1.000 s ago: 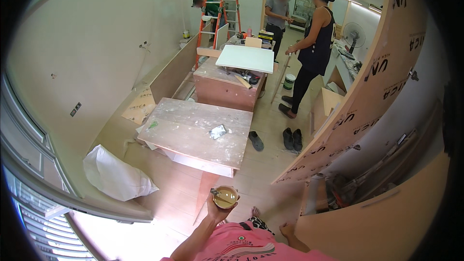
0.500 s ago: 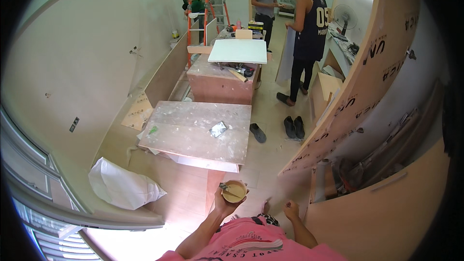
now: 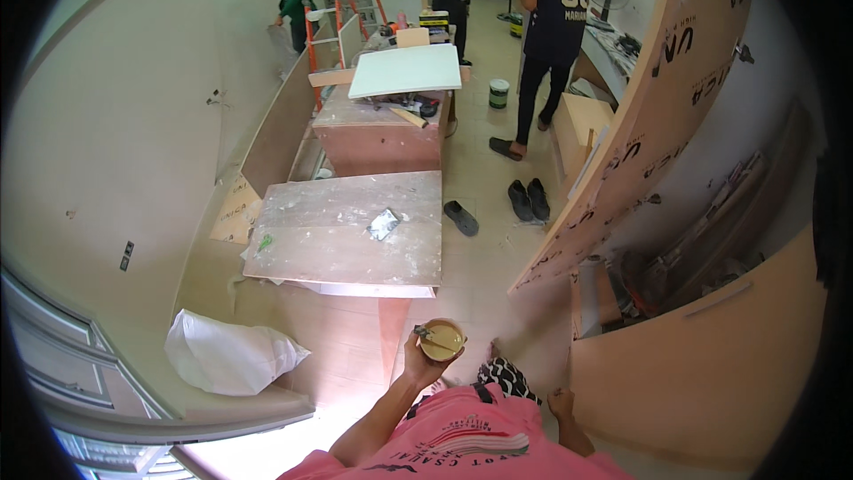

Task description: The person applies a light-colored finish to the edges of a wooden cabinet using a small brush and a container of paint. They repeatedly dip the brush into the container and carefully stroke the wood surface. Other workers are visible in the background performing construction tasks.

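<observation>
My left hand [image 3: 418,364] is wrapped round a small round tub [image 3: 450,356], held out in front of my pink shirt. Beige paint or paste fills much of it. A thin tool with a greyish end [image 3: 421,332] rests across the rim near my thumb; its exact kind is unclear. At my right side, my right hand [image 3: 561,404] hangs low with curled fingers, and nothing shows in it. It is nearest to the light wood cabinet panel [image 3: 675,382].
A dusty low wooden platform [image 3: 346,240] stands ahead, with a white sack [image 3: 233,354] to its left. Shoes [image 3: 529,201] lie on the floor. A tall board [image 3: 622,156] leans at right. Beyond are a ladder [image 3: 322,27], a bucket [image 3: 498,94] and several people.
The view has shifted and moved slightly forward. My left hand still carries the tub; my right hand has dropped lower and closer to my side. A bucket has come into sight beyond the shoes.
</observation>
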`<state>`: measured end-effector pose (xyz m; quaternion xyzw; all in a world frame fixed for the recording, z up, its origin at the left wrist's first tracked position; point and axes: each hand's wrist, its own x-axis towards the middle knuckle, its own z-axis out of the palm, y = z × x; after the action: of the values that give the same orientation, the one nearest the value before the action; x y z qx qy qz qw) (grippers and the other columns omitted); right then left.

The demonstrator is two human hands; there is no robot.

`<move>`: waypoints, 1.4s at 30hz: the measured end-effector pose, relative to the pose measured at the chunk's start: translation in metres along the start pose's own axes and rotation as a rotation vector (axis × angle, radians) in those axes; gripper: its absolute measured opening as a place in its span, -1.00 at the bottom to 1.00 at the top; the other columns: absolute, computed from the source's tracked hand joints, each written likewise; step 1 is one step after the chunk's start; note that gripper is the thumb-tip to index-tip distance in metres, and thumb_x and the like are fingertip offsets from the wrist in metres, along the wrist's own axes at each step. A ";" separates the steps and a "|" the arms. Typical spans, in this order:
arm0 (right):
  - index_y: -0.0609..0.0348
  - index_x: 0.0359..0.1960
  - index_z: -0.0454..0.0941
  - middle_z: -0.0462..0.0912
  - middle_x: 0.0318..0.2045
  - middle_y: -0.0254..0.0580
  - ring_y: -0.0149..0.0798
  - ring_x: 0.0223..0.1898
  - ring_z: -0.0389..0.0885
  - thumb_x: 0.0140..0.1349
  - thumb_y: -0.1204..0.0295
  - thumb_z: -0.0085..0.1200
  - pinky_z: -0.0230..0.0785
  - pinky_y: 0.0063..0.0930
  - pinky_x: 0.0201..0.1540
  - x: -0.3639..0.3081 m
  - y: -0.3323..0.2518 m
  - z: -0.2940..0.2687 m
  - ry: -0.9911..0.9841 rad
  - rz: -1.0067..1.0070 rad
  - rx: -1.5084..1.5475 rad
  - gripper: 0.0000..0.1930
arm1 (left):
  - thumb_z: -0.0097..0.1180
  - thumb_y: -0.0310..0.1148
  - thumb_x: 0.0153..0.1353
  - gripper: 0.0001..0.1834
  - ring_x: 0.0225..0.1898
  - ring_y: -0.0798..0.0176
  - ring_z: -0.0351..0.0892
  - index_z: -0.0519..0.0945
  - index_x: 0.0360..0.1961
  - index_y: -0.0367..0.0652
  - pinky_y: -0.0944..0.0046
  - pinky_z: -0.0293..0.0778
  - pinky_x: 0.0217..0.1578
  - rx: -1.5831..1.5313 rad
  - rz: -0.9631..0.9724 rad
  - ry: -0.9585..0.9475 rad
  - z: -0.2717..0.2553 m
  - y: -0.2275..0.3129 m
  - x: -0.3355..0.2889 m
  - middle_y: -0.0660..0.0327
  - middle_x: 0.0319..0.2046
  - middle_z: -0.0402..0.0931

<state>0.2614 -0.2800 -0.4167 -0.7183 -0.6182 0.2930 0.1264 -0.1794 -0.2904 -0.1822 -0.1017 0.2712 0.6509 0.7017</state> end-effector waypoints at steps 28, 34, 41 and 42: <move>0.27 -0.53 0.61 0.65 -0.57 -0.06 -0.21 -0.50 0.62 -0.02 0.40 0.15 0.43 -0.30 -0.37 0.335 -0.203 0.052 -0.560 -0.412 0.126 -0.84 | -0.19 0.06 0.34 -0.38 0.22 -0.26 0.40 0.39 0.25 -0.14 -0.22 0.39 0.16 -0.296 0.426 0.217 0.030 0.022 0.105 -0.09 0.19 0.41; 0.26 -0.56 0.60 0.63 -0.60 -0.18 -0.35 -0.52 0.57 0.01 0.43 0.19 0.39 -0.41 -0.43 0.333 -0.179 0.093 -0.629 -0.342 0.202 -0.86 | -0.29 0.04 0.36 -0.39 0.21 -0.19 0.43 0.40 0.25 -0.12 -0.22 0.35 0.19 -0.221 0.385 0.265 0.043 0.036 0.111 -0.05 0.19 0.43; 0.27 -0.55 0.62 0.65 -0.59 -0.17 -0.31 -0.53 0.61 0.02 0.43 0.19 0.45 -0.38 -0.45 0.287 -0.140 0.070 -0.585 -0.096 0.117 -0.86 | -0.33 0.09 0.38 -0.39 0.21 -0.10 0.44 0.41 0.24 -0.06 -0.24 0.37 0.17 -0.132 0.271 0.206 0.028 0.060 0.123 0.02 0.22 0.40; 0.28 -0.53 0.64 0.68 -0.58 -0.12 -0.27 -0.50 0.65 0.00 0.40 0.18 0.49 -0.36 -0.38 0.279 -0.132 0.068 -0.568 -0.071 0.102 -0.84 | -0.33 0.10 0.39 -0.39 0.21 -0.10 0.44 0.41 0.24 -0.05 -0.25 0.37 0.16 -0.131 0.252 0.203 0.022 0.066 0.129 0.03 0.22 0.40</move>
<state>0.1328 0.0029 -0.4726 -0.5781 -0.6381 0.5085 -0.0054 -0.2367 -0.1600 -0.2162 -0.1774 0.3083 0.7365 0.5754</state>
